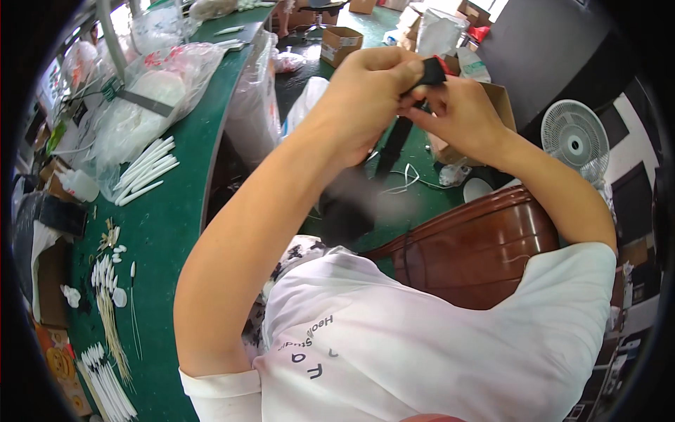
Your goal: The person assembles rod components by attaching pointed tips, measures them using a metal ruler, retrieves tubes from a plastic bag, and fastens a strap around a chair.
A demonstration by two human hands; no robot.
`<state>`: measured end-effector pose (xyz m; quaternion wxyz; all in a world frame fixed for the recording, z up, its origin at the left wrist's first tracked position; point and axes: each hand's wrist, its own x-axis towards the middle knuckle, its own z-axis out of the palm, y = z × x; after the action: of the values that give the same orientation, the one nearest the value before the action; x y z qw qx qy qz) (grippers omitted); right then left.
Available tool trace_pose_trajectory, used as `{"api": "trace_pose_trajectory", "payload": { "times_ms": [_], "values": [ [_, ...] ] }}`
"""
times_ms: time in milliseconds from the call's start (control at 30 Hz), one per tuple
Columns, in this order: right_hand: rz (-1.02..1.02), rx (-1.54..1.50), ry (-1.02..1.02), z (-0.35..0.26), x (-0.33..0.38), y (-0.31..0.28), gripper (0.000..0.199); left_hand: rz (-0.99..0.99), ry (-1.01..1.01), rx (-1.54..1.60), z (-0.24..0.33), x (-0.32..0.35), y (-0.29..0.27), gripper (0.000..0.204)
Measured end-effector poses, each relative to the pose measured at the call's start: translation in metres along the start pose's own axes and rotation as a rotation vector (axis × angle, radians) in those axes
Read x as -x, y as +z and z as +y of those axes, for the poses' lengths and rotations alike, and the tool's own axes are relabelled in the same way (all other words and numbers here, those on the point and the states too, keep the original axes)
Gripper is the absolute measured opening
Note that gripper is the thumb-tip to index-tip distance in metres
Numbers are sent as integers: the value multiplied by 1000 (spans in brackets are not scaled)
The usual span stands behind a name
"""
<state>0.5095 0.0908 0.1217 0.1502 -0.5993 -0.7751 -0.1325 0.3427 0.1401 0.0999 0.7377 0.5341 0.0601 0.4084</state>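
Both my hands are raised in front of me, close together, at a black strap (398, 141). The thumb and fingers of my left hand (376, 84) are closed on its broad black upper end, which has a bit of red at its far edge. My right hand (467, 116) meets it from the right, with bent fingertips pinching at the same end. The lower part of the strap hangs beneath the hands, running down to a dark, motion-blurred shape that I cannot make out. My fingers partly hide the strap's upper end.
A green table (165, 232) on the left carries a bundle of white sticks (146, 171), clear plastic bags (151, 91) and several thin white-tipped rods (105, 281). A brown chair (478, 246) stands at right, with a fan (575, 141) behind it. Cardboard boxes (342, 46) sit farther off.
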Motion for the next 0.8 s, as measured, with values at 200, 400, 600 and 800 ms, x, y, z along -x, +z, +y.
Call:
{"api": "trace_pose_trajectory", "payload": {
  "times_ms": [200, 400, 600, 800],
  "values": [
    [40, 47, 33, 10, 13, -16, 36, -138, 33, -17, -12, -5, 9, 18],
    [-386, 440, 255, 20, 27, -56, 50, -144, 3, -51, -32, -13, 24, 19],
    [-279, -571, 46, 66, 46, -28, 17, -208, -64, -52, -58, -25, 38, 19],
    [-748, -314, 129, 86, 53, -124, 11, -367, -205, -37, -59, -23, 86, 21]
  ]
}}
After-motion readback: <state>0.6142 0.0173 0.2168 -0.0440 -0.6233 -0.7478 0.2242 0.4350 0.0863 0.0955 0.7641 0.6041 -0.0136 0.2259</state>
